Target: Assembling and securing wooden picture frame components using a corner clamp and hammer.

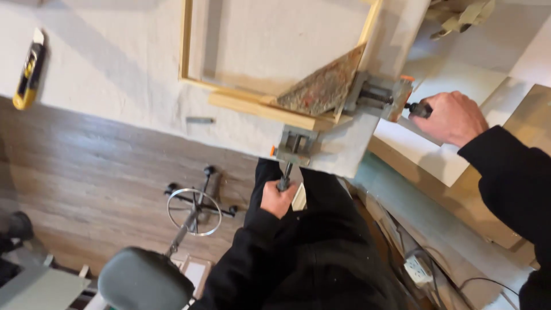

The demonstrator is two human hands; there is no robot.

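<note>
While the wooden frame lies on the pale bench, its near right corner sits in the corner clamp. Left hand fingers wrap the near screw handle; right hand grips the right handle. Whether the clamp is fully tight cannot be told.

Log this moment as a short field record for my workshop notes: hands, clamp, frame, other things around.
left hand: gripped round the near clamp handle
right hand: gripped round the side clamp handle
corner clamp: grey metal, at the table's corner
wooden frame: its corner sits in the clamp
table: white top
utility knife: yellow and black, far left on the table
stool: dark seat, on the wood floor
</note>
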